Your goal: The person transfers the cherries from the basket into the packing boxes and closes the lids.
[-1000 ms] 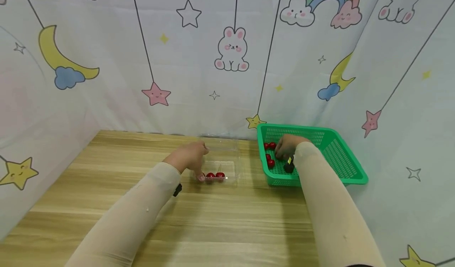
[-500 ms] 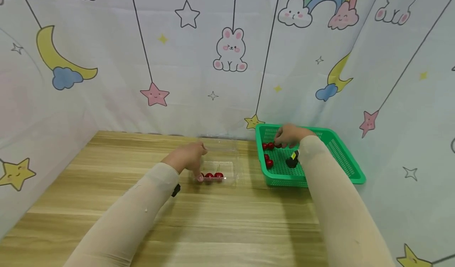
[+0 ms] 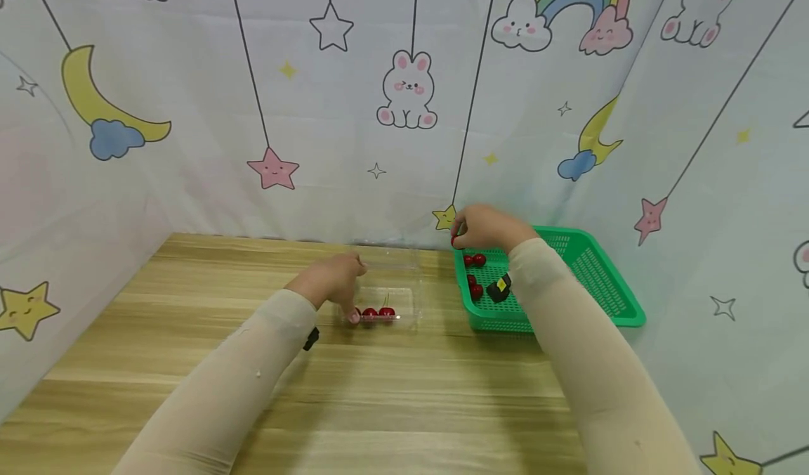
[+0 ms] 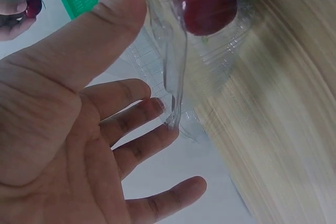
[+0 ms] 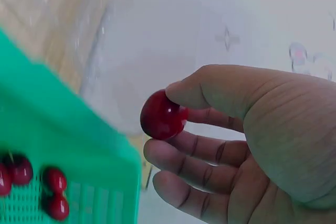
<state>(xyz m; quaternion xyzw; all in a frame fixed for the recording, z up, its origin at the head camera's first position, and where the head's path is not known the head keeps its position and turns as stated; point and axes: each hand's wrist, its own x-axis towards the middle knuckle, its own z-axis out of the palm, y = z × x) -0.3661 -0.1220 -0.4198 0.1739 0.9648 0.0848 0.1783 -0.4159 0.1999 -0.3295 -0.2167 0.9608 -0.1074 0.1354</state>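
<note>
Cream sleeves [image 3: 208, 391] reached in from the bottom edge, one on each side, over a wood-grained surface [image 3: 404, 412]. A small black device [image 3: 312, 339] showed below the left wrist. Just past it, the left hand [image 3: 329, 282] gripped the left side of a clear plastic container [image 3: 406, 318] — thumb on the near edge, fingers toward the back. Along the container's near wall lay a row of dark red cherries [image 3: 370, 313], the leftmost partly hidden by the thumb; a thin stem [image 3: 387, 298] stood up from the rightmost. The container's lid [image 3: 385, 256] was folded back behind it. Well apart to the right stood a green basket [image 3: 505, 322] with perforated walls. Four more cherries [image 3: 477, 292] lay in it, in two pairs close to its left wall, and a second black device [image 3: 499, 289], marked with yellow, showed below the right wrist. Farther back, by the basket's left rim near its far corner, the right hand [image 3: 487, 228] pinched a single cherry [image 5: 164, 115] between thumb and fingers — the lower fingers loosely bent. The two hands were well apart. Behind everything hung a white cloth [image 3: 202, 187] printed with rabbits, stars, moons, clouds and a rainbow.
</note>
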